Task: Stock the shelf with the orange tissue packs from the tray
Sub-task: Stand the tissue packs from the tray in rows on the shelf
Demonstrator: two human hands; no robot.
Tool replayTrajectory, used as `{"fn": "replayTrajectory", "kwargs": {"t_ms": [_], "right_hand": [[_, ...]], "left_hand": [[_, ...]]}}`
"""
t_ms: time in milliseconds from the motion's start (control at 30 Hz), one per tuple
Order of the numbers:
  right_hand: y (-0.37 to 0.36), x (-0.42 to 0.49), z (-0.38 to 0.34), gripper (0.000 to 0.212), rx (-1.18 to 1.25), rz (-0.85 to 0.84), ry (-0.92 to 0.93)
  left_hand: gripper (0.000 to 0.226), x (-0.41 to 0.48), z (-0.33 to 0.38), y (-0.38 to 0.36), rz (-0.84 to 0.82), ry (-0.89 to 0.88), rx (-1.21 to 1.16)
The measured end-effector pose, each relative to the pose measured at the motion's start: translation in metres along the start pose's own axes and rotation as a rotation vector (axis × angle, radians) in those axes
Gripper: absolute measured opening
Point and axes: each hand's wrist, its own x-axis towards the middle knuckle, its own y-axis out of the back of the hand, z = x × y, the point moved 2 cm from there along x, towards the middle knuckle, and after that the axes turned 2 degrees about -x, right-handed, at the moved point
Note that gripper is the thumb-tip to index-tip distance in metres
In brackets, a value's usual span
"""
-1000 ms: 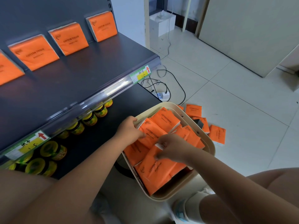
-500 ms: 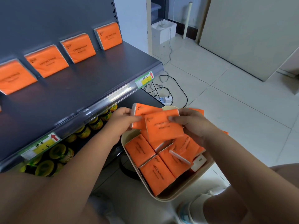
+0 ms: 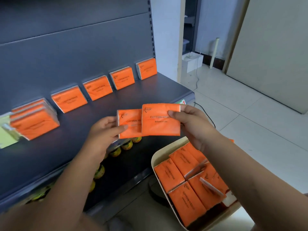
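My left hand [image 3: 106, 129] pinches one orange tissue pack [image 3: 129, 127] by its left edge. My right hand [image 3: 191, 124] holds a second orange pack [image 3: 158, 125] that overlaps the first. Both packs hover above the front of the dark grey shelf [image 3: 70, 139]. Several orange packs lean against the shelf's back panel in a row, from a single pack [image 3: 146, 68] on the right to a small stack [image 3: 33, 120] on the left. The cream tray [image 3: 155, 158] sits low at the right, with several orange packs [image 3: 186, 197] inside.
Small yellow-lidded jars [image 3: 126, 145] line the lower shelf under my hands. A yellow item [image 3: 5, 135] sits blurred at the shelf's far left. Cables [image 3: 206, 114] trail on the white tile floor at the right. A white box [image 3: 191, 61] stands by the doorway.
Both hands took a pack each out of the tray and rose with them to shelf height. The view lifted from the tray toward the shelf's back panel.
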Motion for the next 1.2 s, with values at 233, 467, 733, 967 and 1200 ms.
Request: {"fn": "replayTrajectory", "kwargs": {"t_ms": [233, 467, 733, 967, 1200], "right_hand": [[-0.09, 0.01, -0.008, 0.033, -0.085, -0.101, 0.06], [-0.175, 0.013, 0.0, 0.033, -0.103, -0.225, 0.048], [-0.246, 0.023, 0.025, 0.032, -0.136, -0.273, 0.027], [-0.286, 0.03, 0.044, 0.024, -0.174, -0.29, 0.019], [-0.308, 0.046, 0.056, 0.025, -0.184, -0.279, 0.041]], "left_hand": [[0.029, -0.022, 0.023, 0.102, 0.191, -0.106, -0.035], [0.032, -0.033, 0.011, 0.191, 0.355, -0.087, -0.076], [0.032, -0.026, -0.008, 0.252, 0.444, -0.077, -0.132], [0.023, -0.007, -0.015, 0.279, 0.524, -0.099, -0.114], [0.024, 0.012, -0.025, 0.295, 0.541, -0.106, -0.024]]}}
